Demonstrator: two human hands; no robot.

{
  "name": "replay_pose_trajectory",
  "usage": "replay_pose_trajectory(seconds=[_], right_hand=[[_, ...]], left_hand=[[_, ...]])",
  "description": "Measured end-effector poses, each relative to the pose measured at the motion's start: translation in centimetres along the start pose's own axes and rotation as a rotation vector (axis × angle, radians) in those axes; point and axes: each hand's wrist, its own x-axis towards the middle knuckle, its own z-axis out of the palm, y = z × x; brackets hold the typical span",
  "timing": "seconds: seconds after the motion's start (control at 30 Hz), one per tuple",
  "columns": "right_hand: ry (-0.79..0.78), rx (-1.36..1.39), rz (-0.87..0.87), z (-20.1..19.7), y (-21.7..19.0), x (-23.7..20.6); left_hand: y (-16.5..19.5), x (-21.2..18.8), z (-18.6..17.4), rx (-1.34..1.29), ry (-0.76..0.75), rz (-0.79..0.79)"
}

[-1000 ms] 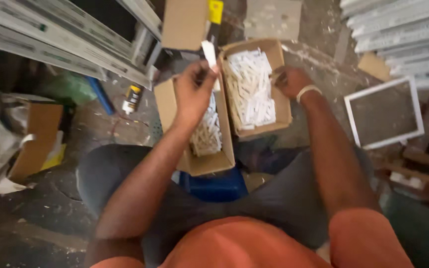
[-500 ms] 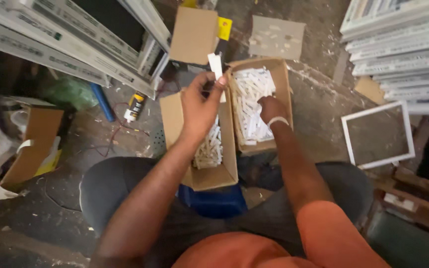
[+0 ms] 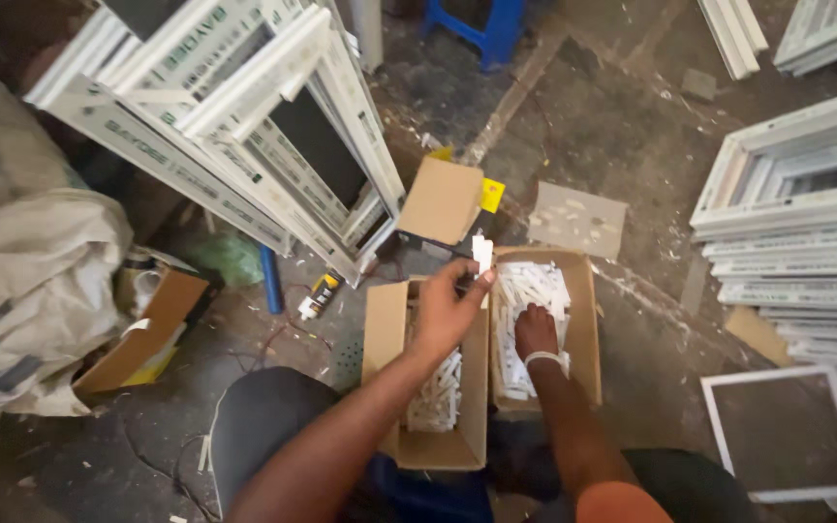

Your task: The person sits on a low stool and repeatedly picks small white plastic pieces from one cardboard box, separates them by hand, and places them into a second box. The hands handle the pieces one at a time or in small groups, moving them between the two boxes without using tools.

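Right hand's fingers buried among small white plastic pieces; grip unseen. Left hand covers the lower end of a white plastic strip. Blue plastic stool cut off at top edge.

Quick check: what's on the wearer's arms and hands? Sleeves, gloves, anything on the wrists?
Both arms are bare to the upper arm, no gloves. The left hand has nothing on the wrist. The right hand has a thin white band around the wrist. An orange sleeve shows at the right upper arm.

matt brown cardboard boxes, glossy white plastic strips, rough dusty concrete floor
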Motion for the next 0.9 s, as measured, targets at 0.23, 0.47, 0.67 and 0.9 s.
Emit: replay_pose_trajectory(seconds=[0.23,0.47,0.67,0.9], right_hand=[[-0.08,0.09,-0.185,-2.5,1.3,1.5],[-0.133,0.311,-0.015,-4.6,2.7,1.7],[-0.644,0.499,0.168,-7.4,9.0,4.2],[-0.108,1.131,0.049,-13.7,13.1,-1.5]], left_hand=[[-1.7,-0.1,0.1,0.003,-0.033,0.01],[-1.9,1.1,-0.2,-0.074,-0.108,0.002],[-0.8,0.7,-0.2,-0.508,-0.333,-0.259],[0.8,-1.4,-0.5,-0.543,-0.44,-0.184]])
